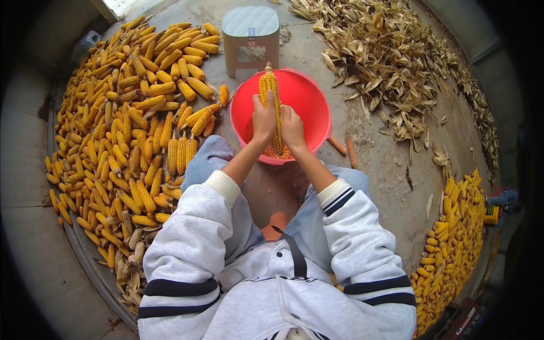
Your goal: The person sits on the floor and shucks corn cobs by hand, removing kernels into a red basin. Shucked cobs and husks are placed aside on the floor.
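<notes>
My left hand (264, 117) and my right hand (293, 127) both grip one ear of yellow corn (277, 142), held lengthwise over a red plastic basin (308, 97). The ear's pale stem end points away from me and its kernels are on. My left thumb lies along its upper face; my right hand closes against its right side. Loose orange kernels (289, 154) lie in the near part of the basin, partly hidden by the hands and the ear. The basin stands between my knees.
A light plastic stool (250, 23) stands beyond the basin. A large heap of corn ears (127, 123) spreads at left, another (454, 238) at lower right. Dry husks (382, 63) cover the upper right floor. Two bare cobs (351, 152) lie right of the basin.
</notes>
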`<state>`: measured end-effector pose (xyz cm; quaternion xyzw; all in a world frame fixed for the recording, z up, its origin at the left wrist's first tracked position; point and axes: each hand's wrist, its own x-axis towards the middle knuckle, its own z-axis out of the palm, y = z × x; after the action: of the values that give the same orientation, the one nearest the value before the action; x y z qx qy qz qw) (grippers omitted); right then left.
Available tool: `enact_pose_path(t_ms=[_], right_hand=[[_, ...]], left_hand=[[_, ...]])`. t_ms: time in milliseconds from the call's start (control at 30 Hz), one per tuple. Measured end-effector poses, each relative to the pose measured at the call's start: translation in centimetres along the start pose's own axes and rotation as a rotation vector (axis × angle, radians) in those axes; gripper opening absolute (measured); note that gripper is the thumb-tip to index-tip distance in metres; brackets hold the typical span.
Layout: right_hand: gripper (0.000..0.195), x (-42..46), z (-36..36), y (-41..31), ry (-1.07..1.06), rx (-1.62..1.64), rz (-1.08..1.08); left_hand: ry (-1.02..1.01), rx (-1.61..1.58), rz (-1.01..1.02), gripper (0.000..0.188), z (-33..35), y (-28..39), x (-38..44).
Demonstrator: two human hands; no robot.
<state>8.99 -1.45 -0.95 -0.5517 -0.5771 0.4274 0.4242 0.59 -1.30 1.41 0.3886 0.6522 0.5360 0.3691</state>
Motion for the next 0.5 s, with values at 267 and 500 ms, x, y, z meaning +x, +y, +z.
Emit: enact_pose_path(t_ms=[267,500], right_hand=[[0.050,-0.2,0.6,0.4,-0.258,0.221,0.000],[0.047,-1.4,0.0,0.1,-0.212,0.044,-0.051]], left_hand=[[0.077,-0.257,-0.070,0.050,-1.0,-0.4,1.9],[0.074,-0.112,-0.029,0.054,-0.8,0.1,0.8]])
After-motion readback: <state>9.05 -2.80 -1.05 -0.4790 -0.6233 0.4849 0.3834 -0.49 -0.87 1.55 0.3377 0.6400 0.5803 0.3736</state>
